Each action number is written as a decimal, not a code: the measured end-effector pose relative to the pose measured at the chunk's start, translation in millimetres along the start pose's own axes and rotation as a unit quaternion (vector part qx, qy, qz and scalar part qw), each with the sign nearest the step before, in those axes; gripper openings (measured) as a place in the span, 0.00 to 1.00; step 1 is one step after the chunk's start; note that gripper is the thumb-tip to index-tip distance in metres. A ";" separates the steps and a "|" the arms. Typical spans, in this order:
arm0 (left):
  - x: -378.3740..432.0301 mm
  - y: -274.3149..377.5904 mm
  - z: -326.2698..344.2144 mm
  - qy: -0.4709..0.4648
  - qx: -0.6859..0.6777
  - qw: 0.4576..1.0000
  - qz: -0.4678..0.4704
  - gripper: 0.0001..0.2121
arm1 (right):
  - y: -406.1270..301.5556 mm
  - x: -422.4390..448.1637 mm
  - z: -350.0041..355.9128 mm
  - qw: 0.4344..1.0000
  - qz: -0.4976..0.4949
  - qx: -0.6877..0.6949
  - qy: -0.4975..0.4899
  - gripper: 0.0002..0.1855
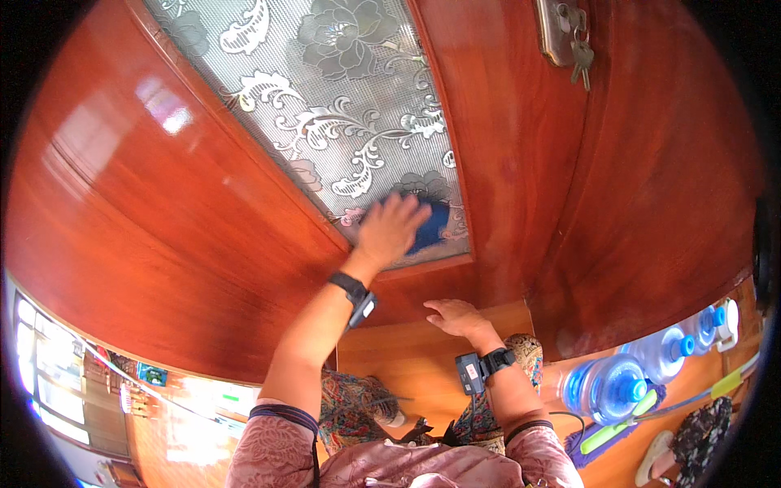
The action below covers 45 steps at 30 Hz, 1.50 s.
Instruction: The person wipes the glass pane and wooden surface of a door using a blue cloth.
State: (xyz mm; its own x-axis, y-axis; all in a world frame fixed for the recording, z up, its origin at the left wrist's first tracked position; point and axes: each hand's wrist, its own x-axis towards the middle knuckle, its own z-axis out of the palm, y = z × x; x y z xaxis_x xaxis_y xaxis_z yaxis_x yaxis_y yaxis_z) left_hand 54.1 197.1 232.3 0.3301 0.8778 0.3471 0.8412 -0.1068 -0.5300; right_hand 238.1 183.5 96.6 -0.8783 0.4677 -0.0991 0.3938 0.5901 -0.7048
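A patterned glass pane (341, 137) with floral and scroll designs is set in a glossy reddish-brown wooden door (506, 201). My left hand (392, 229) lies spread over a blue cloth (434, 224), against the pane's lower end. Motion blurs the fingers, and the hand hides part of the cloth. Lower and to the right, my right hand (459, 318) holds nothing; its fingers are extended and partly apart in front of the door's lower part. I cannot tell whether it touches the wood. Each wrist wears a strapped device.
Keys (583, 61) hang from the lock plate (554, 30) at upper right. Several large water bottles (604, 390) stand on the wooden floor (378, 348) at right, beside a purple mop (610, 430). Another person's foot (654, 460) shows at lower right.
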 end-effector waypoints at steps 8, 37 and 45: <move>-61.7 -6.7 52.3 -0.003 -0.151 0.987 0.055 0.16 | -16.5 4.0 -12.4 0.998 0.040 -0.004 -0.057 0.23; -80.4 69.2 78.0 -0.080 -0.263 0.959 0.067 0.21 | -22.7 -5.7 -10.5 0.996 0.011 0.011 -0.084 0.23; -91.9 -5.9 20.4 -0.008 -0.054 0.998 -0.015 0.18 | -17.9 1.9 -3.5 0.999 -0.016 -0.018 -0.040 0.23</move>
State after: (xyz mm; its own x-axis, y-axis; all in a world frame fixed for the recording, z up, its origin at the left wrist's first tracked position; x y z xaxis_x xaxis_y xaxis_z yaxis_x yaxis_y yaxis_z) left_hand 10.0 126.6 187.7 0.2973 0.8888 0.3488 0.8926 -0.1290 -0.4321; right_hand 230.3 176.0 111.5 -0.9088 0.3953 -0.1338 0.3738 0.6284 -0.6822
